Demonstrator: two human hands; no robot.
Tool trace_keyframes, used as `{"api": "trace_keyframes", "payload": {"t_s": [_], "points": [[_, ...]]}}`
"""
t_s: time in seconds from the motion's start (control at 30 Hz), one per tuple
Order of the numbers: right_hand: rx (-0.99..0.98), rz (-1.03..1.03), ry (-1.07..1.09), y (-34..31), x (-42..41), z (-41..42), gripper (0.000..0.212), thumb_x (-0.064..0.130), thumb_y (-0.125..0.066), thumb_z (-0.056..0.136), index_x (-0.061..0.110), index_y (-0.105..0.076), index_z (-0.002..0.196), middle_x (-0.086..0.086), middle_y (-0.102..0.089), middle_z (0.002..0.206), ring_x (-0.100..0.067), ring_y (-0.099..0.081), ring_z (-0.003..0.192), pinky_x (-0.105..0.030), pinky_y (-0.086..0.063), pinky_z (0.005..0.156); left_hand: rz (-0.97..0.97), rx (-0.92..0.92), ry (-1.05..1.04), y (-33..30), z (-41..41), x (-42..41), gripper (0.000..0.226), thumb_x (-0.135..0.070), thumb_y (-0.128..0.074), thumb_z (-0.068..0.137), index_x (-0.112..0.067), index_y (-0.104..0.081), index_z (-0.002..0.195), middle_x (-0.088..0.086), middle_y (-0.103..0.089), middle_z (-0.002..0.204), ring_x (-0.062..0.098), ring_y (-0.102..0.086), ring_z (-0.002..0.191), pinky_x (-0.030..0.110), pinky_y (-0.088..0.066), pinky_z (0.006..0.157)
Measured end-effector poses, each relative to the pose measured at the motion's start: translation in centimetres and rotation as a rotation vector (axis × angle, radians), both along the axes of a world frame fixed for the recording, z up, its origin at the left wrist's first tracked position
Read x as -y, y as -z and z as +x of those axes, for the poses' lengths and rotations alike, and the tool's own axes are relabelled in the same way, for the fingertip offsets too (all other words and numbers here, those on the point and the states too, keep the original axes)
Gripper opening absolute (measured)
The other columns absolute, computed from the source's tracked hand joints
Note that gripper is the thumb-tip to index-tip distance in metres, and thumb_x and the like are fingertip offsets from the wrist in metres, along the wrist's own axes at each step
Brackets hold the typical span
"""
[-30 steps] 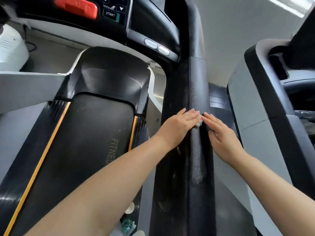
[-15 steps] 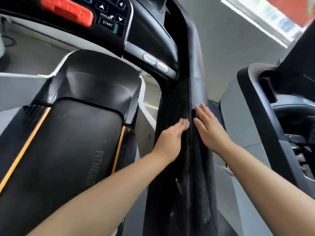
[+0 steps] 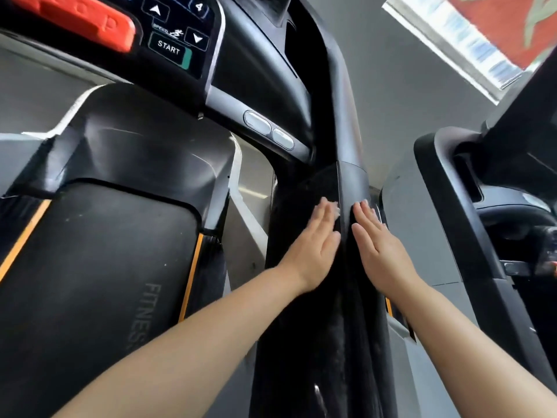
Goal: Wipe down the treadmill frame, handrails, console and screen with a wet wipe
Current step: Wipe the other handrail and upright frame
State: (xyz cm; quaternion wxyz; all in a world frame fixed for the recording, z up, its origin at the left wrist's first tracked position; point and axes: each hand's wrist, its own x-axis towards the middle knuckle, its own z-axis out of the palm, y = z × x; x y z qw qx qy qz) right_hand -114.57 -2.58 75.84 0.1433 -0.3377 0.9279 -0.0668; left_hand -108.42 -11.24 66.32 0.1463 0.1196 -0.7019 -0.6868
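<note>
Head: hands [image 3: 316, 248] flat on handrail [image 3: 352, 188]

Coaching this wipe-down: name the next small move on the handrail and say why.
Probably slide both hands further up the handrail. The left hand presses the wipe flat, the right hand lies flat beside it, and the grey section above looks unreached.

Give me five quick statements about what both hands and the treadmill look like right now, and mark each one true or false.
1. Both hands lie flat on the black handrail. True.
2. The left hand grips the orange safety key. False: it presses the handrail, with a bit of white wet wipe at its fingertips.
3. The right hand has straight fingers. True.
4. The START button is covered by a hand. False: it is uncovered.
5. The running belt has a towel on it. False: none shows.
</note>
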Motion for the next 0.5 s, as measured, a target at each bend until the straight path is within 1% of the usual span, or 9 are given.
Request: {"api": "trace_keyframes", "payload": {"t_s": [0.07, 0.1, 0.13, 0.2, 0.23, 0.27, 0.33, 0.4, 0.5], "points": [[-0.006, -0.012, 0.007, 0.0, 0.1, 0.0, 0.047, 0.024, -0.026, 0.103, 0.020, -0.019, 0.149, 0.009, -0.009, 0.157, 0.000, -0.004, 0.143, -0.021, -0.003, 0.117, -0.077, -0.078, 0.014, 0.5, -0.2, 0.1, 0.052, -0.019, -0.027, 0.103, -0.011, -0.005, 0.149, -0.005, 0.005, 0.157, 0.005, 0.008, 0.143, 0.019, 0.004, 0.115], [-0.013, -0.012, 0.006, 0.1, 0.1, 0.0, 0.046, 0.024, -0.026, 0.103, 0.020, -0.020, 0.149, 0.009, -0.010, 0.157, 0.000, -0.005, 0.143, -0.019, -0.002, 0.116, -0.087, -0.067, 0.008, 1.0, -1.1, 1.1, 0.052, -0.020, -0.026, 0.103, -0.011, -0.006, 0.149, -0.004, 0.004, 0.157, 0.005, 0.007, 0.143, 0.019, 0.004, 0.115], [-0.019, -0.013, 0.006, 0.2, 0.0, 0.1, 0.046, 0.024, -0.026, 0.103, 0.020, -0.020, 0.149, 0.010, -0.010, 0.157, 0.001, -0.005, 0.143, -0.017, -0.001, 0.115, -0.060, -0.023, 0.003, 1.4, -2.0, 2.3, 0.050, -0.019, -0.025, 0.103, -0.012, -0.008, 0.150, -0.004, 0.003, 0.158, 0.005, 0.006, 0.144, 0.017, 0.004, 0.113], [-0.019, -0.029, 0.021, 0.2, 0.0, 0.1, 0.046, 0.024, -0.026, 0.103, 0.022, -0.021, 0.149, 0.013, -0.010, 0.155, 0.001, -0.005, 0.142, -0.016, -0.001, 0.115, 0.065, 0.111, -0.026, 1.7, -3.5, 4.4, 0.047, -0.019, -0.021, 0.104, -0.015, -0.010, 0.150, -0.004, 0.003, 0.159, 0.003, 0.006, 0.143, 0.012, 0.005, 0.108], [-0.013, -0.041, 0.034, 0.2, 0.1, 0.2, 0.046, 0.024, -0.027, 0.103, 0.022, -0.021, 0.149, 0.015, -0.010, 0.154, 0.001, -0.006, 0.142, -0.017, -0.002, 0.116, 0.112, 0.147, -0.032, 1.7, -3.8, 4.7, 0.047, -0.019, -0.020, 0.104, -0.015, -0.009, 0.150, -0.004, 0.004, 0.159, 0.003, 0.006, 0.143, 0.012, 0.005, 0.106], [-0.007, -0.053, 0.044, 0.2, 0.1, 0.3, 0.046, 0.024, -0.027, 0.103, 0.023, -0.022, 0.149, 0.016, -0.010, 0.153, 0.002, -0.006, 0.142, -0.019, -0.004, 0.116, 0.114, 0.143, -0.033, 1.3, -4.0, 4.6, 0.048, -0.018, -0.021, 0.104, -0.014, -0.008, 0.150, -0.003, 0.006, 0.158, 0.005, 0.007, 0.143, 0.012, 0.006, 0.106], [0.002, -0.074, 0.052, 0.3, 0.1, 0.3, 0.045, 0.024, -0.029, 0.103, 0.024, -0.023, 0.148, 0.015, -0.011, 0.154, 0.002, -0.006, 0.142, -0.021, -0.005, 0.118, 0.009, 0.082, -0.012, -0.1, -4.1, 3.5, 0.050, -0.018, -0.023, 0.104, -0.011, -0.005, 0.150, 0.001, 0.009, 0.158, 0.010, 0.010, 0.144, 0.016, 0.008, 0.109], [-0.002, -0.062, 0.036, 0.3, 0.1, 0.2, 0.046, 0.025, -0.029, 0.102, 0.025, -0.022, 0.148, 0.014, -0.011, 0.155, 0.003, -0.005, 0.142, -0.021, -0.003, 0.118, -0.094, 0.001, 0.012, -0.6, -4.4, 3.1, 0.051, -0.018, -0.025, 0.104, -0.008, -0.004, 0.150, 0.003, 0.009, 0.158, 0.012, 0.009, 0.145, 0.020, 0.007, 0.114], [-0.013, 0.020, 0.016, 0.0, 0.4, -0.3, 0.048, 0.031, -0.028, 0.101, 0.031, -0.019, 0.148, 0.022, -0.003, 0.151, 0.006, -0.001, 0.140, -0.022, -0.002, 0.117, -0.121, -0.008, -0.017, 0.2, -6.0, 5.0, 0.052, -0.024, -0.024, 0.103, -0.009, -0.008, 0.150, 0.002, 0.002, 0.159, 0.010, 0.005, 0.145, 0.022, 0.003, 0.115]]}}
